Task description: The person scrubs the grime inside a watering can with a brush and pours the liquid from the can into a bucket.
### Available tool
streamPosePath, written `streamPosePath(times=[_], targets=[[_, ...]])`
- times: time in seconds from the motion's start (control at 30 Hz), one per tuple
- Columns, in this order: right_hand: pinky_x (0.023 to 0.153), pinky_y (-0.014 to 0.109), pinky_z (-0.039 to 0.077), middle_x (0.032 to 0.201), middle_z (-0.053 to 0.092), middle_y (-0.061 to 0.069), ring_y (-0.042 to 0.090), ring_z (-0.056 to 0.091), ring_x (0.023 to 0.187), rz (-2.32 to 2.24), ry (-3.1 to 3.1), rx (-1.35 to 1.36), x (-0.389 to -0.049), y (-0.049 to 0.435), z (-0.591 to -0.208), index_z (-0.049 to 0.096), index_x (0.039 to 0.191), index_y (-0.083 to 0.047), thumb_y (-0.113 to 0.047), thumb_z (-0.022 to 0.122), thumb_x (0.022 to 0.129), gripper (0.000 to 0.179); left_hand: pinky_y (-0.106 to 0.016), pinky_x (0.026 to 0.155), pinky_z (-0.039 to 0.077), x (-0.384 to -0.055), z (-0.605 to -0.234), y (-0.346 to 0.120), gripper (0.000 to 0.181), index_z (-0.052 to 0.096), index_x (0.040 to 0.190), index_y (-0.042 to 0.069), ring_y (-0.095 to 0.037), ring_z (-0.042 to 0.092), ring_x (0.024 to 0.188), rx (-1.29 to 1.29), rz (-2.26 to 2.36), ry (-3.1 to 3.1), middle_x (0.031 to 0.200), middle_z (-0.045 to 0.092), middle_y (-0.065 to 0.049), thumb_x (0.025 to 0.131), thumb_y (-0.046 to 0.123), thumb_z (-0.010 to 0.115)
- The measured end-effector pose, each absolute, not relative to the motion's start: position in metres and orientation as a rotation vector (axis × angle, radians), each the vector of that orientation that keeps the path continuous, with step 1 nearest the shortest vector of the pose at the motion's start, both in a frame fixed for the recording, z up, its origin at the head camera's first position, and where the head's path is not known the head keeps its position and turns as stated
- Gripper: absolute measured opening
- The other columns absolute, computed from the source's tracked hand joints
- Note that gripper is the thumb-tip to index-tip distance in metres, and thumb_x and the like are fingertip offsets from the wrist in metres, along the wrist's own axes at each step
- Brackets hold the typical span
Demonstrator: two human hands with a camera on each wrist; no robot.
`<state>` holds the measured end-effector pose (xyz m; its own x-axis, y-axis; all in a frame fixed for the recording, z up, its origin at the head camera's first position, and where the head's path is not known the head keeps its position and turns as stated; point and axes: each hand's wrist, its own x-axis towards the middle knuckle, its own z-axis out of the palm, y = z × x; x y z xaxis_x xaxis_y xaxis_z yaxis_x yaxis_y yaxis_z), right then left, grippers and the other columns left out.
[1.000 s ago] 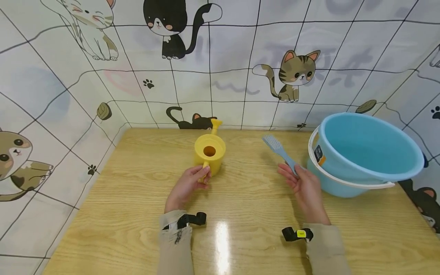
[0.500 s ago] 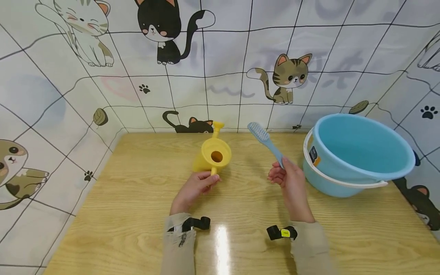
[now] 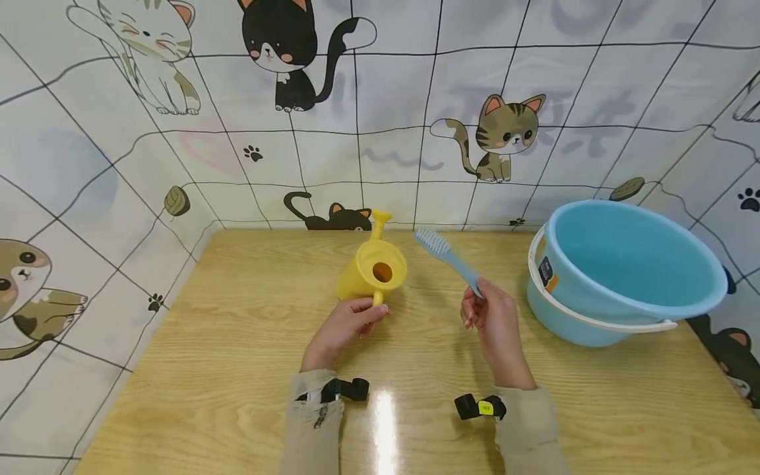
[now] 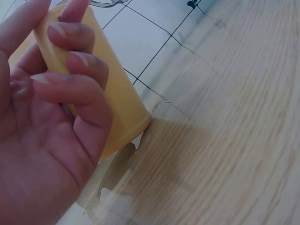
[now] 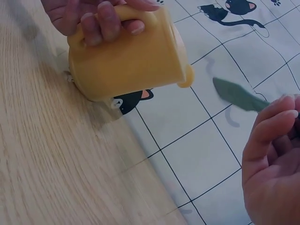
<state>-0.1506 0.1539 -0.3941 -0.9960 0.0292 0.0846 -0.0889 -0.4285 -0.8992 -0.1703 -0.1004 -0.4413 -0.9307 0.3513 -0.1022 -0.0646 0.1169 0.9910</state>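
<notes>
My left hand [image 3: 344,328] grips the handle of a small yellow watering can [image 3: 360,272]. The can is tilted, its round opening facing me and its spout toward the back wall. In the left wrist view, fingers curl through the handle beside the can's body [image 4: 115,101]. My right hand [image 3: 495,323] pinches the handle of a light blue brush [image 3: 454,262], held raised with its bristled head pointing up and left toward the can. The right wrist view has the brush [image 5: 236,95] in the right fingers and, across a gap, the can [image 5: 124,63] in the left hand.
A large light blue bucket [image 3: 567,274] with a white handle stands at the right of the wooden table [image 3: 237,369]. A wall covering with cat drawings [image 3: 392,86] rises behind the table and along both sides.
The watering can has tipped from upright toward me and shifted slightly right with my left hand. My right hand has brought the brush left, nearer the can.
</notes>
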Motion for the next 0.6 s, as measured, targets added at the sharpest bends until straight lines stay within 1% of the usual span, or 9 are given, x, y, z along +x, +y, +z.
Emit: streamPosePath(times=[0.1, 0.2, 0.27, 0.37, 0.53, 0.6], targets=[[0.036, 0.028, 0.027, 0.048, 0.042, 0.003, 0.014, 0.039, 0.038, 2.596, -1.656, 0.189, -0.1489, 0.1528, -0.3934, 0.051, 0.071, -0.002, -0.018, 0.036, 0.096, 0.034, -0.026, 0.048, 0.032, -0.1719, -0.4425, -0.0999, 0.05, 0.065, 0.101, 0.003, -0.015, 0.036, 0.052, 0.285, 1.875, 2.097, 0.06, 0.041, -0.002, 0.078, 0.047, 0.061], [0.035, 0.032, 0.023, 0.046, 0.04, 0.003, 0.015, 0.035, 0.037, 2.558, -1.683, 0.216, -0.1462, 0.1507, -0.3935, 0.05, 0.068, -0.001, -0.018, 0.038, 0.096, 0.035, -0.027, 0.049, 0.032, -0.1709, -0.4436, -0.0999, 0.049, 0.066, 0.101, 0.005, -0.015, 0.036, 0.052, 0.282, 1.869, 2.095, 0.06, 0.041, -0.002, 0.078, 0.048, 0.06], [0.035, 0.034, 0.021, 0.045, 0.039, 0.004, 0.016, 0.033, 0.036, 2.536, -1.698, 0.223, -0.145, 0.1494, -0.3927, 0.05, 0.066, 0.0, -0.018, 0.04, 0.095, 0.036, -0.026, 0.049, 0.033, -0.1707, -0.4437, -0.0996, 0.048, 0.066, 0.1, 0.007, -0.015, 0.037, 0.052, 0.283, 1.863, 2.096, 0.06, 0.041, -0.002, 0.078, 0.049, 0.06], [0.034, 0.032, 0.023, 0.044, 0.038, 0.004, 0.016, 0.032, 0.035, 2.501, -1.733, 0.213, -0.1444, 0.1476, -0.3907, 0.049, 0.064, 0.0, -0.019, 0.042, 0.095, 0.037, -0.026, 0.049, 0.033, -0.171, -0.4433, -0.0992, 0.047, 0.066, 0.099, 0.008, -0.015, 0.037, 0.053, 0.279, 1.872, 2.083, 0.061, 0.042, -0.003, 0.077, 0.049, 0.061], [0.034, 0.033, 0.022, 0.042, 0.036, 0.004, 0.015, 0.03, 0.034, 2.465, -1.78, 0.217, -0.1439, 0.1449, -0.3898, 0.047, 0.061, 0.0, -0.019, 0.042, 0.094, 0.038, -0.028, 0.051, 0.031, -0.1715, -0.4396, -0.0993, 0.045, 0.065, 0.101, 0.002, -0.015, 0.036, 0.055, 0.286, 1.892, 2.032, 0.063, 0.042, -0.003, 0.079, 0.042, 0.062], [0.034, 0.033, 0.022, 0.042, 0.035, 0.004, 0.016, 0.03, 0.035, 2.456, -1.805, 0.226, -0.1434, 0.1445, -0.3905, 0.045, 0.06, 0.0, -0.018, 0.042, 0.094, 0.039, -0.028, 0.051, 0.031, -0.1695, -0.4349, -0.0991, 0.041, 0.064, 0.099, 0.001, -0.016, 0.036, 0.055, 0.3, 1.883, 2.029, 0.062, 0.041, -0.004, 0.081, 0.038, 0.061]])
